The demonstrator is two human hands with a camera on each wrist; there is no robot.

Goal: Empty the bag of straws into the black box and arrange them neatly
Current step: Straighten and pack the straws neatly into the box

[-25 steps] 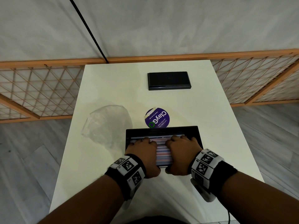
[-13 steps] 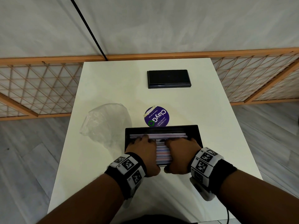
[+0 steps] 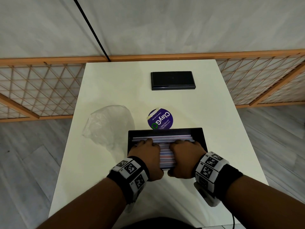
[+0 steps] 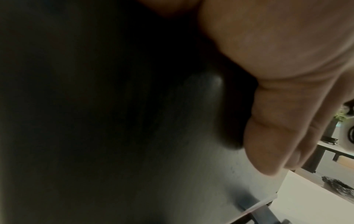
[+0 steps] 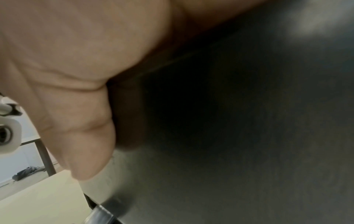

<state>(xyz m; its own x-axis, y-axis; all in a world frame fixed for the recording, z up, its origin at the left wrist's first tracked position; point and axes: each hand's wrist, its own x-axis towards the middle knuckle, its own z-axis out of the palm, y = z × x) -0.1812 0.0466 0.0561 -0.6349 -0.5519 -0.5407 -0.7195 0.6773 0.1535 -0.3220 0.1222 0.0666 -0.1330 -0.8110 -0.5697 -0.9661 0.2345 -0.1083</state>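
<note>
Left hand point(image 3: 146, 157) and right hand point(image 3: 184, 156) laid palm-down, side by side, on the straws point(image 3: 165, 155) inside the black box point(image 3: 165, 130), at the near middle of the white worktop point(image 3: 214, 121). Fingers of both hands extended forward over the straw layer, pressing on it rather than curled round any straw; thumbs down at the near edge of the box. Straws lying crosswise under the hands, parallel to the long side of the box, visible in the gap between the hands and just beyond the fingertips. Empty clear plastic bag point(image 3: 109, 124) crumpled on the worktop, forward and to the left of the left hand, close to the box's left end. Round purple sticker point(image 3: 160, 119) on the worktop directly ahead of the hands, touching or slightly behind the far wall of the box. Black lid point(image 3: 172, 80) flat on the worktop, well ahead of the hands. Wrist views mostly dark: only a thumb point(image 4: 268, 136) and a thumb point(image 5: 86, 144) against blurred dark surface.
</note>
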